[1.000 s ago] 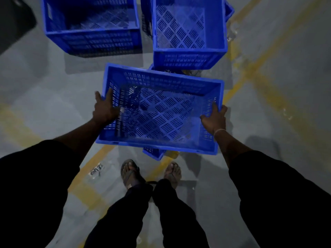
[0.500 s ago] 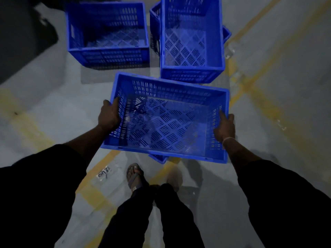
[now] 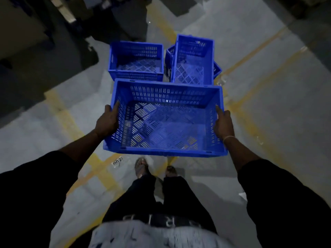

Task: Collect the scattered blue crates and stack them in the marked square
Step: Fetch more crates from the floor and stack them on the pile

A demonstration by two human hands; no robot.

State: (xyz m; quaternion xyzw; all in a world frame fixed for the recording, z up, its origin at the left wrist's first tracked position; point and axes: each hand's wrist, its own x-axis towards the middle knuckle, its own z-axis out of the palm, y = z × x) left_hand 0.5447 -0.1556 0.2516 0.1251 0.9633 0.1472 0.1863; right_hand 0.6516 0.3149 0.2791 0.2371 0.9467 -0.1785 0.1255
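On floor (image 3: 44, 133) by yellow line (image 3: 96, 161), small label (image 3: 117, 161), writing unreadable.

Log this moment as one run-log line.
phase: carrying | left hand: grips carried crate left wall | right hand: grips right wall | ahead: floor crate, tall crate stack

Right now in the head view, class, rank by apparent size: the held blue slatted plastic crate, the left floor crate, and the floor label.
1. Held blue slatted plastic crate, though nearness to the camera inflates it.
2. Left floor crate, possibly the same real size.
3. Small white floor label.
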